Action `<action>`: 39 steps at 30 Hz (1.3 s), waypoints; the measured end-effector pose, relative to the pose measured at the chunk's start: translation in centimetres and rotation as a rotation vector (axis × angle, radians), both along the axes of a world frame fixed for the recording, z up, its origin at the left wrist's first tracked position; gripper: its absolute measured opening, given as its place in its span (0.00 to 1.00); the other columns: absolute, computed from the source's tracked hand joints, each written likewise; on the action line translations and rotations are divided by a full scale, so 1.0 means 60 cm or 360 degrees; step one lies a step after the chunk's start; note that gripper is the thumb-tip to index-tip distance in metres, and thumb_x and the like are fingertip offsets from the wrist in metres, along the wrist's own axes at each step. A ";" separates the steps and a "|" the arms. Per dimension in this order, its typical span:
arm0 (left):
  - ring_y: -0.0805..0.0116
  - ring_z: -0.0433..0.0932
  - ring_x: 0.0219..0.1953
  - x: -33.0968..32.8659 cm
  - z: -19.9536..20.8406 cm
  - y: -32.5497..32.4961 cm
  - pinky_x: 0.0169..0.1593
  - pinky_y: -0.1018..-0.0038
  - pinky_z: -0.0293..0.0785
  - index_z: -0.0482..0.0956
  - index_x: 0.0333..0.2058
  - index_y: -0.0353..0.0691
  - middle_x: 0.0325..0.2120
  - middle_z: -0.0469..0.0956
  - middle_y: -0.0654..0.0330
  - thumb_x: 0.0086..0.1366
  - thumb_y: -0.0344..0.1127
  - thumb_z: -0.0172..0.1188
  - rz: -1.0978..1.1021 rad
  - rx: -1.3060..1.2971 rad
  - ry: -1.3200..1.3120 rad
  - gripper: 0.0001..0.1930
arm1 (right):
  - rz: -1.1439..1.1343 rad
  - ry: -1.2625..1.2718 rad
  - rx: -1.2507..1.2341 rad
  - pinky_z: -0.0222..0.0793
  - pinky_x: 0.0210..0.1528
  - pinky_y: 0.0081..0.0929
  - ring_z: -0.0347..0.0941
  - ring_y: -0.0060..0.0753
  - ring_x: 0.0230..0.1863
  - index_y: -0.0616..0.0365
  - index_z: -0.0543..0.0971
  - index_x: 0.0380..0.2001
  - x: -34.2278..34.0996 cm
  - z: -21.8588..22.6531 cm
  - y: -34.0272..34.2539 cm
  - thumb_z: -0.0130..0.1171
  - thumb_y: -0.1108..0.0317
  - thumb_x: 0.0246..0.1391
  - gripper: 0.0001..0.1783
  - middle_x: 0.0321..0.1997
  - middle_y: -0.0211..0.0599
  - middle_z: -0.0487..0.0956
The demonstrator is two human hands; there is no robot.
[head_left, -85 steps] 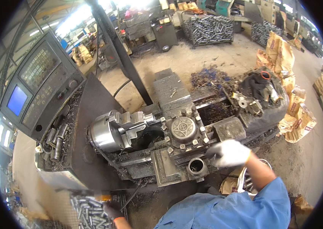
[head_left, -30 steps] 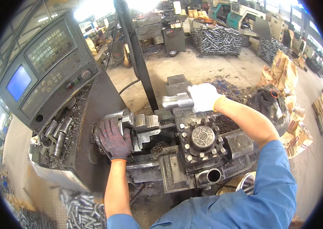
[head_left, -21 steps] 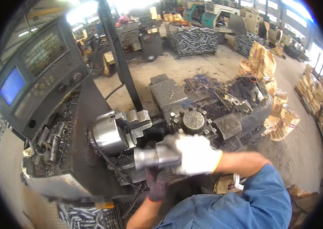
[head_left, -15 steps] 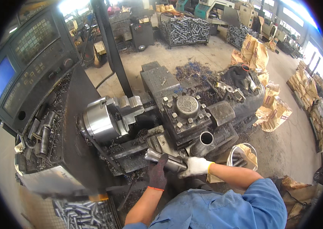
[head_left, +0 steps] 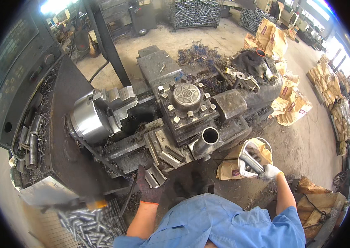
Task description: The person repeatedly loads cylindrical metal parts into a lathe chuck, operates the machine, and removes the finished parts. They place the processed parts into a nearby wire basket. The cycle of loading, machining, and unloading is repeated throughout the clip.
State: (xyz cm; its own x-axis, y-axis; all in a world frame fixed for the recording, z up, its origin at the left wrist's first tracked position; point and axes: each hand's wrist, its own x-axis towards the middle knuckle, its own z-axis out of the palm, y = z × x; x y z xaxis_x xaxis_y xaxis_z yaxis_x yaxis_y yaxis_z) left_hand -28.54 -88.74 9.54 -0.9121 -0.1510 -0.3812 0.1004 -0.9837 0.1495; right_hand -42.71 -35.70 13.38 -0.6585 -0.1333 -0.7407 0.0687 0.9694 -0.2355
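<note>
Half a second on, the steel bar (head_left: 250,161) has swung right, over a tan sack (head_left: 241,163), gripped by the right hand (head_left: 269,171). Left hand (head_left: 150,187) clasps a grey block (head_left: 155,176) by the lathe (head_left: 183,120); its fingers are hidden.

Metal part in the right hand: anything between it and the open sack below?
Nothing visible. The right hand holds the metal part right at the mouth of the open sack, with no object between them.

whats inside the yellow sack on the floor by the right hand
The right hand holds a metal bar over the open yellow sack. Dark metal pieces show at its mouth; anything deeper is covered by the sack wall.
</note>
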 end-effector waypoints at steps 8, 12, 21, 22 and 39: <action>0.54 0.88 0.39 -0.008 0.082 0.022 0.44 0.59 0.88 0.73 0.63 0.43 0.45 0.85 0.50 0.75 0.69 0.53 -0.0440 -0.0757 -0.0158 0.35 | 0.0300 0.0785 -0.0897 0.79 0.55 0.42 0.83 0.58 0.51 0.54 0.78 0.62 -0.067 0.084 -0.444 0.75 0.47 0.49 0.39 0.50 0.52 0.86; 0.59 0.86 0.44 0.009 0.110 0.035 0.46 0.62 0.87 0.75 0.61 0.42 0.50 0.83 0.52 0.74 0.66 0.58 -0.0615 -0.0657 -0.0133 0.34 | 0.1076 0.1104 -0.0998 0.80 0.55 0.47 0.84 0.57 0.51 0.48 0.82 0.61 -0.023 0.123 -0.522 0.68 0.59 0.55 0.28 0.52 0.49 0.85; 0.56 0.87 0.35 0.015 0.035 -0.059 0.42 0.59 0.88 0.79 0.55 0.38 0.38 0.86 0.51 0.73 0.64 0.58 -0.0251 -0.0798 -0.0482 0.32 | 0.0944 0.0893 -0.0816 0.81 0.45 0.52 0.86 0.58 0.40 0.62 0.82 0.52 -0.012 0.024 -0.649 0.66 0.57 0.56 0.25 0.42 0.57 0.86; 0.56 0.87 0.39 0.017 0.031 -0.071 0.44 0.58 0.88 0.77 0.57 0.38 0.41 0.85 0.51 0.73 0.66 0.58 -0.0180 -0.0809 -0.0342 0.34 | 0.0835 0.0739 -0.0993 0.81 0.45 0.50 0.86 0.55 0.40 0.64 0.82 0.50 -0.025 0.035 -0.648 0.67 0.56 0.55 0.26 0.42 0.57 0.87; 0.55 0.77 0.64 -0.082 0.155 -0.109 0.71 0.54 0.68 0.67 0.70 0.34 0.62 0.77 0.48 0.71 0.53 0.67 0.0583 -0.1703 0.0168 0.38 | 0.1921 0.1786 -0.0803 0.83 0.51 0.45 0.84 0.49 0.52 0.59 0.76 0.60 -0.327 0.375 -0.758 0.70 0.61 0.49 0.34 0.51 0.52 0.83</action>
